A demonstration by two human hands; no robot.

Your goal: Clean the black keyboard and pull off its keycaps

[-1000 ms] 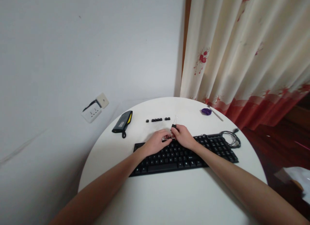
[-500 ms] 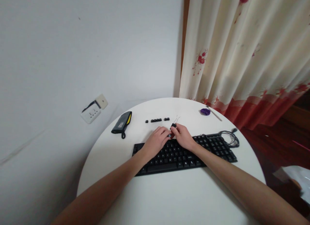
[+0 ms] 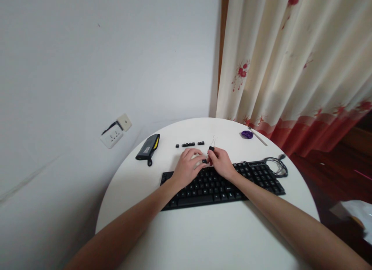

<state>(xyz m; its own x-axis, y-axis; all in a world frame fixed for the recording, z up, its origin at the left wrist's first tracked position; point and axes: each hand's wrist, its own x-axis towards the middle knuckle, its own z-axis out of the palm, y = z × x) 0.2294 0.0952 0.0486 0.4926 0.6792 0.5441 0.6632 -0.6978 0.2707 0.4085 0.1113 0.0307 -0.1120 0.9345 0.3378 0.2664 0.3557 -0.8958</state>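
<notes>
A black keyboard [image 3: 197, 200] lies across the white round table, partly covered by my hands. Over its back edge, my left hand [image 3: 187, 166] pinches a small black keycap [image 3: 204, 161] between thumb and fingers. My right hand [image 3: 221, 161] is closed around a wire keycap puller [image 3: 211, 148] with a black handle; thin wire ends stick out away from me. Both hands are close together, with the keycap beside the right fingertips. Behind them, loose black keycaps stand in a row: one alone [image 3: 177, 146], a group of several [image 3: 188, 145] and a pair [image 3: 201, 143].
A dark grey pouch [image 3: 147, 147] with a yellow patch lies at the left of the table [image 3: 209, 235]. A purple cloth-like bundle [image 3: 247, 135] and a slim brush-like stick [image 3: 259, 137] are at the back right. A coiled cable [image 3: 277, 167] lies beside the keyboard's right end.
The keycap now shows between my left thumb and fingers, slightly apart from the puller. My right hand has turned the puller a little more upright. The view has shifted slightly.
</notes>
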